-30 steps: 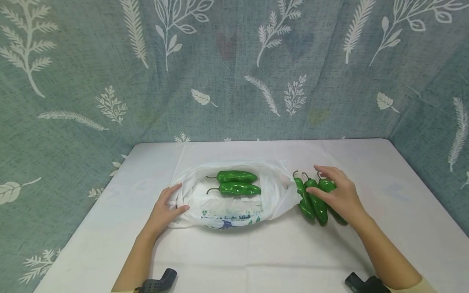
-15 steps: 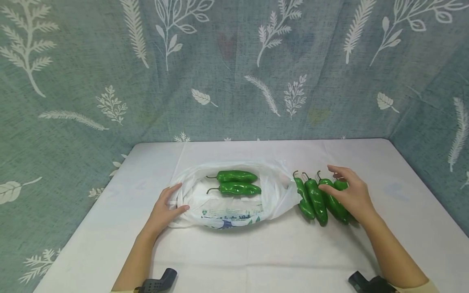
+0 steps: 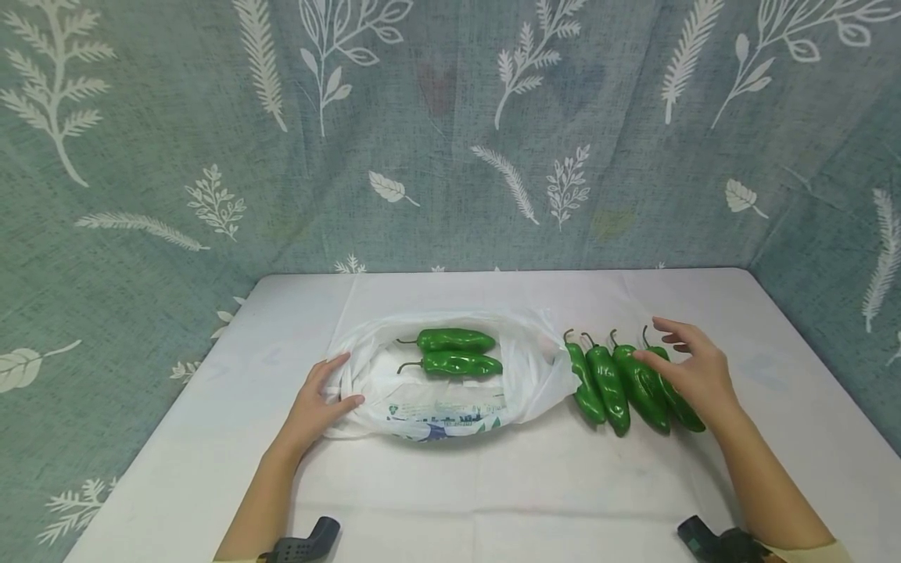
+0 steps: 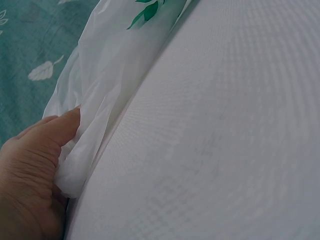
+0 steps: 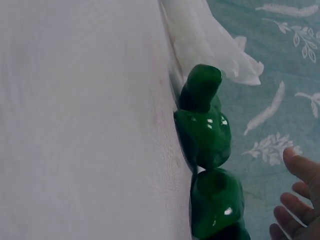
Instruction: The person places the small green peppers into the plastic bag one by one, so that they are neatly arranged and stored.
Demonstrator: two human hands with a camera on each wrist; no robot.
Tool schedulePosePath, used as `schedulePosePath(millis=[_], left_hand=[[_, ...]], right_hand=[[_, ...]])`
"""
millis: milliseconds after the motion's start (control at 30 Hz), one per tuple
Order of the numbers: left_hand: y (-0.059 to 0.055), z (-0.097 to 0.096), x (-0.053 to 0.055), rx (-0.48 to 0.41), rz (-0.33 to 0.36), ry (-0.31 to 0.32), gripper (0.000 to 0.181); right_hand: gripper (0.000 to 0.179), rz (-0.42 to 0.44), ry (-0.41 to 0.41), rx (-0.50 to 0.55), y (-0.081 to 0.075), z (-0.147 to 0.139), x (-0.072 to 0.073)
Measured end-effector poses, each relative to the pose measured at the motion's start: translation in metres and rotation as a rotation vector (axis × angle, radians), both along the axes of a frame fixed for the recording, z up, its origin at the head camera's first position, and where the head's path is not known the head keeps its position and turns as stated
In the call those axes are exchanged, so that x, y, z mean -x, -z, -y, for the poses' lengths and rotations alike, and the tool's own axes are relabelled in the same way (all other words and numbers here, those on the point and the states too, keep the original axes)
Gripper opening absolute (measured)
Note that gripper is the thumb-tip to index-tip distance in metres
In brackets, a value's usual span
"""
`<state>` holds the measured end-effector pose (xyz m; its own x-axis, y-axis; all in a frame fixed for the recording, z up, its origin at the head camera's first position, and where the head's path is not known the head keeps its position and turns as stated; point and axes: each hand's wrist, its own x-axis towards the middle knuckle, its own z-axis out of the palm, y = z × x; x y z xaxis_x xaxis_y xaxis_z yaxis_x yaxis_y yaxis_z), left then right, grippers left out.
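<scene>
A white plastic bag [image 3: 538, 383] with blue and green print lies on its side, its mouth gaping upward. Two green peppers [image 3: 461, 363] lie inside it, one behind the other. At the bag's left end my left hand [image 3: 320, 395] holds the plastic; in the left wrist view the thumb presses on the bag [image 4: 115, 65]. Several more green peppers [image 3: 642, 391] lie side by side just right of the bag, stems away from me. Over the rightmost pepper [image 3: 681, 403] hovers my right hand [image 3: 700, 371], thumb and fingers spread, apart from the peppers in the right wrist view.
A white cloth [image 3: 408, 485] covers the table. Behind it and at both sides hangs a blue-green curtain [image 3: 450, 188] with white leaf patterns. Dark wrist devices [image 3: 303, 543] sit on both forearms.
My right hand has moved to the right along the row, uncovering the peppers on its left and the rightmost one's stem. The left hand and the bag have stayed put.
</scene>
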<state>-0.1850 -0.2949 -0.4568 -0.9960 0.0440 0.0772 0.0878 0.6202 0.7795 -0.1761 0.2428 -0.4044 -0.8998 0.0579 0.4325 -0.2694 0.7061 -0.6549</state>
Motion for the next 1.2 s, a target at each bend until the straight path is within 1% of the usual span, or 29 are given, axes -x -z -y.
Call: schedulePosePath(millis=[167, 400, 667, 800, 900, 1067, 1200], left_hand=[[0.0, 0.0, 0.0, -0.005, 0.003, -0.001, 0.081], [0.0, 0.0, 0.0, -0.004, 0.005, -0.001, 0.081], [-0.001, 0.0, 0.0, -0.005, -0.001, 0.003, 0.081], [-0.001, 0.0, -0.001, -0.007, 0.004, 0.0, 0.081], [-0.001, 0.0, -0.001, -0.006, 0.007, -0.002, 0.081], [-0.001, 0.0, 0.0, -0.01, 0.004, 0.0, 0.081], [0.0, -0.001, 0.0, 0.013, 0.012, -0.012, 0.082]], right_hand=[[0.06, 0.07, 0.013, 0.031, 0.001, -0.006, 0.0], [0.061, 0.148, 0.03, 0.067, 0.007, -0.016, 0.001], [0.062, 0.201, 0.045, 0.058, 0.017, -0.023, 0.003], [0.063, 0.25, 0.047, 0.047, 0.021, -0.026, 0.004], [0.065, 0.297, 0.05, 0.058, 0.022, -0.027, 0.005], [0.068, 0.368, 0.08, 0.091, 0.025, -0.028, 0.006], [0.073, 0.417, 0.119, 0.111, 0.027, -0.027, 0.008]])
